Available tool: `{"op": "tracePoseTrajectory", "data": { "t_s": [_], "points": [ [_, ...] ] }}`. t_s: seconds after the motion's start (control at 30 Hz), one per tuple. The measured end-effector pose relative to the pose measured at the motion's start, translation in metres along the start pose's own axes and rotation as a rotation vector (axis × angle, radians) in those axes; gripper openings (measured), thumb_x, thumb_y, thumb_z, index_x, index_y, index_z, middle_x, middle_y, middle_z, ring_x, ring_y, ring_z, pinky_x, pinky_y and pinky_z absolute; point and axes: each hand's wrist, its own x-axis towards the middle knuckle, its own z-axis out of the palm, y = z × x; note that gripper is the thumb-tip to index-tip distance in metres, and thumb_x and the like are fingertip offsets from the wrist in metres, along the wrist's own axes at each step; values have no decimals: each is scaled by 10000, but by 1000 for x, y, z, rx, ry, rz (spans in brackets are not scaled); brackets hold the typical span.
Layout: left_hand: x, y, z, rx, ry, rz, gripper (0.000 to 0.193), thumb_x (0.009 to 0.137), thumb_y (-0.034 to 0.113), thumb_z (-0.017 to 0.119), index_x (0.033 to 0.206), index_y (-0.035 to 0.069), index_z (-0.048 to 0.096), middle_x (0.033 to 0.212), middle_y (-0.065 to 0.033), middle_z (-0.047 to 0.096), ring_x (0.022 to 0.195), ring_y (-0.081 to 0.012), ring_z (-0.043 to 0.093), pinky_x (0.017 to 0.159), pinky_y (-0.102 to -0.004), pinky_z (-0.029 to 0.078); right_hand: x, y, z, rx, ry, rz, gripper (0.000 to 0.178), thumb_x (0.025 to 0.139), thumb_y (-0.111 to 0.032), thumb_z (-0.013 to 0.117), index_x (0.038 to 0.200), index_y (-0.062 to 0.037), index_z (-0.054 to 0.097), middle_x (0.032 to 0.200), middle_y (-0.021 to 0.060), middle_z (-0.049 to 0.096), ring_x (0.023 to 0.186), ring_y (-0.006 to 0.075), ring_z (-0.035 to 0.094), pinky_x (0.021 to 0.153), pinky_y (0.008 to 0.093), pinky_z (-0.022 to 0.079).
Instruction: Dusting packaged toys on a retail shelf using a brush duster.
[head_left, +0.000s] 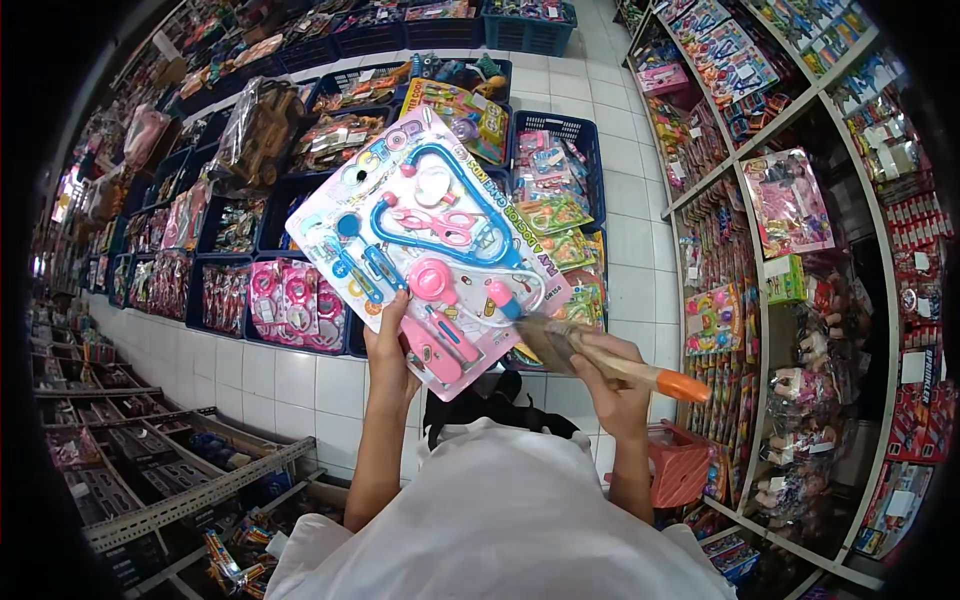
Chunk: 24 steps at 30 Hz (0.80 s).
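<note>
A toy doctor set (340, 215) on a pink and white card lies tilted in front of me, with a blue stethoscope (492, 215), pink scissors (450, 228) and other pink and blue pieces on it. My left hand (388, 345) is closed on its lower left edge, thumb on the front; the other fingers are mostly hidden behind the card. In my right hand (617, 390) is a flat paintbrush (640, 374) with a wooden, orange-tipped handle. Its blurred bristles are at the card's lower right edge, close to the pink and blue piece there; I cannot tell whether they touch.
Dark blue crates (559, 128) of packaged toys stand on the white tiled floor (636, 235) ahead and to the left. Tall metal shelving (668, 200) full of toys rises on the right. A low rack (200, 505) is at the lower left. A red basket (680, 465) sits beside my right forearm.
</note>
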Motion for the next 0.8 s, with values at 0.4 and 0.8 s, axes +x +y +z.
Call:
{"op": "tracePoseTrajectory", "data": {
  "t_s": [0.4, 0.8],
  "points": [
    [-2, 2, 6, 94, 10, 6, 390, 911, 149, 616, 1236, -10, 472, 1094, -88, 594, 947, -152, 620, 792, -299, 528, 13, -14, -9, 95, 330, 72, 314, 852, 36, 653, 1149, 0, 558, 1139, 89, 575, 1036, 159, 566, 928, 277, 444],
    [-11, -7, 18, 131, -50, 31, 354, 895, 82, 630, 1206, -13, 490, 1079, -88, 605, 923, -139, 615, 770, -289, 524, 17, -19, -8, 91, 472, -11, 290, 869, 44, 617, 1149, 13, 549, 1134, 99, 578, 1015, 156, 568, 936, 281, 436]
  ]
}}
